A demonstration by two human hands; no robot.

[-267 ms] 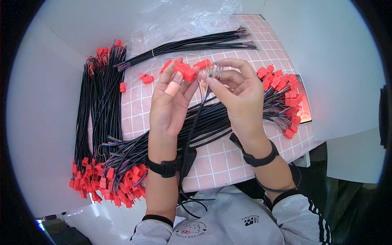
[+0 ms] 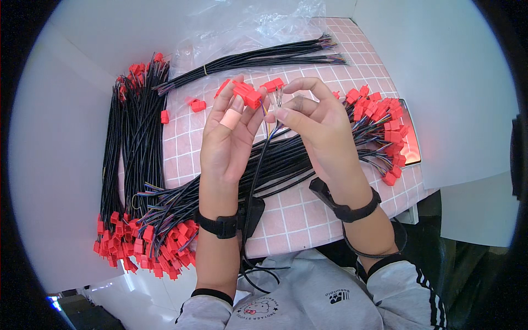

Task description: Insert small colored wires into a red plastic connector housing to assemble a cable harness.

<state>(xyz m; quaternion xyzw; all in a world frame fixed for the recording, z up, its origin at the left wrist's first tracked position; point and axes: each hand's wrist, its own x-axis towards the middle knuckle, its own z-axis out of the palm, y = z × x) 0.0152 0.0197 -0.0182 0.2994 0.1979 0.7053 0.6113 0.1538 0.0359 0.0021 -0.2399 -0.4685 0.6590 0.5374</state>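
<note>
Between the thumb and fingers of my left hand (image 2: pixel 225 135) is a red plastic connector housing (image 2: pixel 251 98), with a wire or two running into it. A finger of that hand wears a pale wrap. My right hand (image 2: pixel 324 124) pinches the loose coloured wires (image 2: pixel 270 129) just right of the housing; their bare metal tips (image 2: pixel 279 96) stick up past the fingers. These wires fan out of a black cable (image 2: pixel 257 173) that hangs down between my forearms to my lap. Behind the fingers lies another red housing (image 2: pixel 272 84).
Finished-looking bundles of black cables (image 2: pixel 140 137) with red connectors line the left side. Another cable bundle (image 2: pixel 291 159) crosses under my hands. Farther back, tied cables (image 2: pixel 247 58) lie by a clear plastic bag (image 2: pixel 242 27). A phone (image 2: pixel 410 143) sits at right; loose red housings (image 2: pixel 197 105) lie left.
My right hand has tilted and shifted slightly left at the fingertips, with its wrist moving a little right. The wire tips sit closer to the housing. My left hand is almost still.
</note>
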